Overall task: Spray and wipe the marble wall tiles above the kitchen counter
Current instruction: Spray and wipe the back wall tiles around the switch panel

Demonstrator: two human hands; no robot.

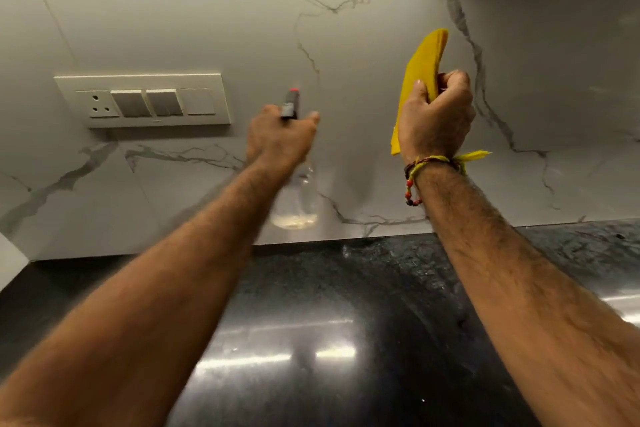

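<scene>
The grey-veined white marble wall tiles (pixel 346 45) are seen rising behind the glossy black stone bench (pixel 346 305); a cream rectangular switch and socket plate (pixel 142 100) is set into them at the left, just beside the spray line, and is best kept dry. The clear plastic spray bottle (pixel 298 198), nearly empty and judged light but slippery, is gripped at its neck by the left hand (pixel 280 139); the soft folded yellow cloth (pixel 420 80) is clenched at its middle in the right hand (pixel 436 118), near the wall.
</scene>
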